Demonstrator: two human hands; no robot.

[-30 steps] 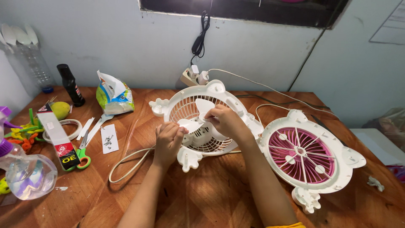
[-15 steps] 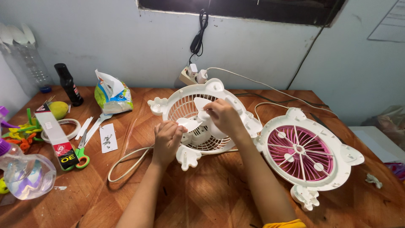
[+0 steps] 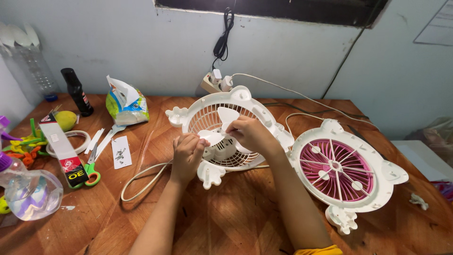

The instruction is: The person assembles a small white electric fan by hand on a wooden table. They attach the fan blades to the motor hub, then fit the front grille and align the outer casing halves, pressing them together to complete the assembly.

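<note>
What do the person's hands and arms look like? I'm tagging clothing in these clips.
Both hands, left and right, are bare: no gloves, rings or watch visible. Forearms are uncovered. A yellow sleeve edge shows on the right arm at the bottom edge.

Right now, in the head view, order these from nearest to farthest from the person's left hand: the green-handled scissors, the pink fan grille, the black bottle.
From the left hand:
1. Green-handled scissors, to its left on the table.
2. Pink fan grille in its white frame, to the right.
3. Black bottle, far back left by the wall.
</note>
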